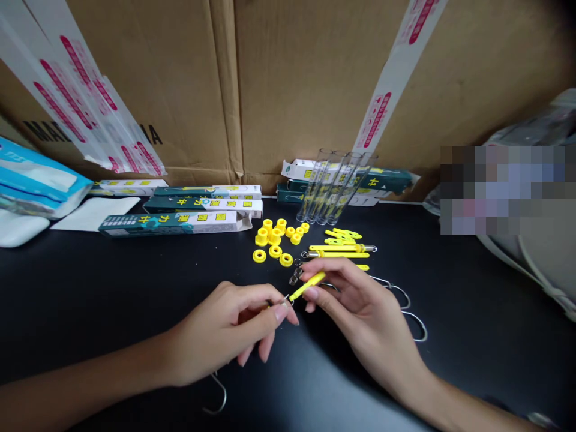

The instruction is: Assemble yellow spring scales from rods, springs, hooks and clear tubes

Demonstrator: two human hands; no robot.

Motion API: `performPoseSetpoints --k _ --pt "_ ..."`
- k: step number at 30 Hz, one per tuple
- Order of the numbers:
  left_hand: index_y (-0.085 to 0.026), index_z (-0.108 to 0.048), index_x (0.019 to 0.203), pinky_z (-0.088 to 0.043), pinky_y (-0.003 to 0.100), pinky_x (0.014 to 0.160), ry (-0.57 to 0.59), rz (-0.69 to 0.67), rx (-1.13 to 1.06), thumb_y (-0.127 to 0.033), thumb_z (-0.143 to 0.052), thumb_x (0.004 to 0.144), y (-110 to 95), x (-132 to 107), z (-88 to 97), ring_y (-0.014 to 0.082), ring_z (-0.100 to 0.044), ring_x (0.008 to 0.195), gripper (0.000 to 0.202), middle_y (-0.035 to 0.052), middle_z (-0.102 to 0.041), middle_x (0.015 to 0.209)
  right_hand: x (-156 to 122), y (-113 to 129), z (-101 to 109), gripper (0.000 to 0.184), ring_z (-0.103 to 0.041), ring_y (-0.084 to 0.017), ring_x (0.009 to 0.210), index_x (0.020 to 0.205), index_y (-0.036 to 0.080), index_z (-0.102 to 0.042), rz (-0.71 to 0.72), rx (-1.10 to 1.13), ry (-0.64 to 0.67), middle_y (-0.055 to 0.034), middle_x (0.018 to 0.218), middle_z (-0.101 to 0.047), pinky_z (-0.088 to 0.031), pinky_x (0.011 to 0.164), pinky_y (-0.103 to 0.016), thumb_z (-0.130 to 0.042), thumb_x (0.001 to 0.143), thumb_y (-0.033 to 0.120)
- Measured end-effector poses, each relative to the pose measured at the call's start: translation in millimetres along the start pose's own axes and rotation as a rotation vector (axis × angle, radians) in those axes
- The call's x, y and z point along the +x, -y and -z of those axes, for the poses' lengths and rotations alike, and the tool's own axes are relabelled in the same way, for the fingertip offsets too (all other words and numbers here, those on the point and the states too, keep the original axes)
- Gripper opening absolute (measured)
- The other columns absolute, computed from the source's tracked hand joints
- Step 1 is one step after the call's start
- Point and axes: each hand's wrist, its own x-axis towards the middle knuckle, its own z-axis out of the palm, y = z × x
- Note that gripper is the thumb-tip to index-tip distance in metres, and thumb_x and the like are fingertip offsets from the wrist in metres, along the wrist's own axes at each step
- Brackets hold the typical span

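Yellow plastic rod (308, 286) sat pinched in the right grip (362, 306).
I saw the left grip (240, 318) closed on a small wire piece (285, 300) at the rod's tip; metal coils (293, 280) lay just beyond the grips on the worktop (135, 282), yellow collars (275, 239) farther beyond, clear tubes (333, 192) standing behind those, and a wire hook (425, 329) lay beside the right grip.

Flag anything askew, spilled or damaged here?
Only minor: the front box at left has a loose flap at its right end, unlike the squarer end of the box behind it. No spill visible; the yellow piece in the right hand shows no obvious damage.
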Motion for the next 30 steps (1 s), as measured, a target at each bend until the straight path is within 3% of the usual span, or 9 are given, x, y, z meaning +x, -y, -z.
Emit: performPoseSetpoints --k 4,9,16,21,23,27,30 --pt "-0.02 -0.07 0.108 -0.036 0.013 0.04 0.008 0.037 -0.022 -0.036 -0.049 0.101 -2.0 -0.1 -0.4 0.0057 -0.047 0.041 0.028 -0.0055 -0.062 0.059 4.2 5.7 0.6 0.018 -0.066 -0.01 0.073 0.101 0.028 -0.07 0.003 0.125 -0.06 0.0023 0.092 -0.07 -0.058 0.067 -0.018 -0.074 0.088 0.016" --pt "-0.019 -0.066 0.114 -0.036 0.013 0.038 -0.005 0.078 -0.084 -0.042 -0.049 0.1 -1.0 0.7 -1.3 0.007 -0.05 0.04 0.032 -0.0046 -0.062 0.059 8.9 11.9 8.4 0.025 -0.069 -0.011 0.083 0.105 0.026 -0.069 -0.064 0.204 -0.13 0.0018 0.089 -0.072 -0.057 0.079 -0.018 -0.081 0.084 0.021" --pt "-0.015 -0.067 0.104 -0.051 0.018 0.045 -0.073 0.066 -0.291 -0.049 -0.051 0.098 2.4 2.5 -3.4 0.0119 -0.064 0.047 0.038 0.0015 -0.068 0.064 11.8 15.9 12.7 0.032 -0.077 -0.021 0.091 0.109 0.024 -0.068 -0.154 0.297 -0.172 -0.0015 0.093 -0.073 -0.062 0.085 -0.032 -0.083 0.081 0.024" --pt "-0.014 -0.067 0.113 -0.052 0.019 0.041 -0.1 0.132 -0.396 -0.056 -0.053 0.095 -0.9 5.0 -4.5 0.014 -0.066 0.045 0.048 0.0031 -0.07 0.064 12.6 18.6 12.7 0.037 -0.078 -0.022 0.087 0.11 0.024 -0.067 -0.186 0.306 -0.194 -0.0026 0.096 -0.074 -0.064 0.086 -0.037 -0.085 0.078 0.026" --pt "-0.015 -0.067 0.112 -0.048 0.017 0.038 -0.09 0.151 -0.383 -0.055 -0.053 0.095 -0.7 5.1 -3.2 0.0124 -0.063 0.042 0.046 0.0025 -0.069 0.064 11.8 18.6 12.9 0.038 -0.078 -0.022 0.088 0.111 0.024 -0.067 -0.192 0.308 -0.192 -0.0028 0.096 -0.074 -0.065 0.085 -0.036 -0.085 0.078 0.025" --pt "-0.016 -0.067 0.098 -0.024 0.009 0.029 -0.079 0.132 -0.29 -0.051 -0.049 0.099 1.2 3.7 0.7 0.0037 -0.044 0.028 0.04 -0.0024 -0.063 0.054 10.4 17.9 14.2 0.034 -0.076 -0.023 0.096 0.108 0.023 -0.07 -0.194 0.276 -0.205 -0.005 0.097 -0.077 -0.064 0.082 -0.032 -0.085 0.078 0.026" --pt "-0.016 -0.065 0.096 -0.021 0.01 0.029 -0.06 0.131 -0.28 -0.051 -0.047 0.1 1.8 3.0 2.2 0.0034 -0.043 0.028 0.039 -0.0032 -0.062 0.054 10.1 18.6 15.4 0.032 -0.076 -0.023 0.093 0.106 0.023 -0.07 -0.195 0.26 -0.21 -0.005 0.096 -0.077 -0.065 0.082 -0.033 -0.085 0.078 0.027"
